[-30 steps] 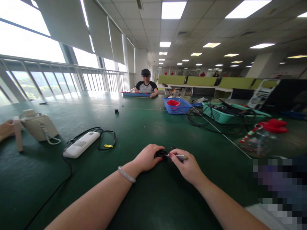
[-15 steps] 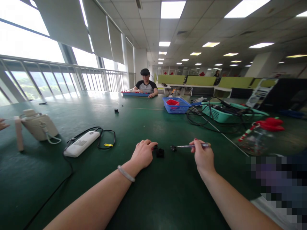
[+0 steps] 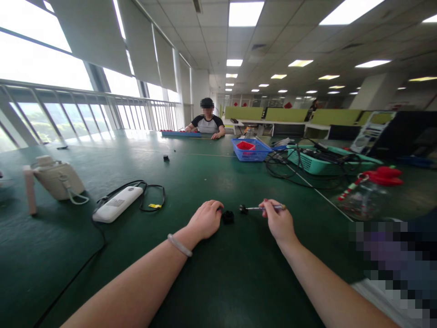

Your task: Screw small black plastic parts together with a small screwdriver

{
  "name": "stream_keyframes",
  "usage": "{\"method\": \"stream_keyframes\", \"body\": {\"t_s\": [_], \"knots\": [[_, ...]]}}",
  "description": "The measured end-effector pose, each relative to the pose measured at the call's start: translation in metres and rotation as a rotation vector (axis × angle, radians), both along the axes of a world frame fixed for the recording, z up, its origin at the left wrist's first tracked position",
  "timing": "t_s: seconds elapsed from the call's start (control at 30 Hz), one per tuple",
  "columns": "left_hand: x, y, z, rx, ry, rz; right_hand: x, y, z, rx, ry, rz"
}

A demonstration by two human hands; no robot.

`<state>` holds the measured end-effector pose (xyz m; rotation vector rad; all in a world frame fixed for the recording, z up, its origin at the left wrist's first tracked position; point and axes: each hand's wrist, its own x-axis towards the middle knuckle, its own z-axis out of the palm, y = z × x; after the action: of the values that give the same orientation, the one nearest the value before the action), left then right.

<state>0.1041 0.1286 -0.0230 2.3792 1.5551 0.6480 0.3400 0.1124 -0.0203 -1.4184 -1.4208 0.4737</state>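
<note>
My left hand (image 3: 205, 219) rests on the green table (image 3: 218, 264) with its fingers curled, fingertips touching a small black part (image 3: 227, 216). My right hand (image 3: 277, 220) pinches a thin metal tool (image 3: 261, 208) that lies level and points left. A small black piece (image 3: 243, 209) sits on the tool's tip, just right of the black part and apart from it. A pale bangle (image 3: 179, 245) circles my left wrist.
A white power bank (image 3: 118, 203) with a black cable (image 3: 150, 191) lies to the left, beyond it a beige bottle (image 3: 58, 179). A blue basket (image 3: 251, 150), a teal basket (image 3: 321, 163) with cables and a red-lidded jar (image 3: 370, 191) stand right. Another person (image 3: 207, 121) sits at the far end.
My right hand drew the tool away from the black part to the right, then came back a little to the left. My left hand stayed by the part. A hand at the left edge withdrew.
</note>
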Motion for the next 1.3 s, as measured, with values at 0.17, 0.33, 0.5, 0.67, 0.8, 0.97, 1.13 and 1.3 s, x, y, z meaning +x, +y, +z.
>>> {"method": "stream_keyframes", "body": {"t_s": [0.17,0.33,0.5,0.67,0.8,0.97,1.13,1.3], "knots": [[0.009,-0.007,0.003,-0.01,-0.001,-0.096,-0.004,0.001,-0.001,-0.008,-0.013,0.112],[0.021,-0.008,0.003,0.048,0.036,-0.182,-0.007,0.005,-0.003,0.014,0.031,0.22],[0.023,-0.007,0.004,0.057,0.066,-0.29,-0.008,0.004,-0.002,0.073,0.211,0.215],[0.017,-0.014,0.005,0.0,0.034,-0.293,-0.004,-0.002,0.0,0.14,0.374,0.208],[0.011,-0.031,0.007,-0.05,0.031,-0.312,0.001,0.0,-0.003,0.112,0.489,0.197],[-0.013,-0.078,0.018,-0.123,0.009,-0.396,0.003,0.005,-0.006,0.095,0.534,0.172],[-0.062,-0.133,0.024,-0.202,0.015,-0.259,-0.001,0.001,-0.003,0.053,0.445,0.172],[-0.12,-0.15,0.002,-0.141,0.084,-0.074,-0.002,-0.005,0.0,0.009,0.403,0.172]]}}
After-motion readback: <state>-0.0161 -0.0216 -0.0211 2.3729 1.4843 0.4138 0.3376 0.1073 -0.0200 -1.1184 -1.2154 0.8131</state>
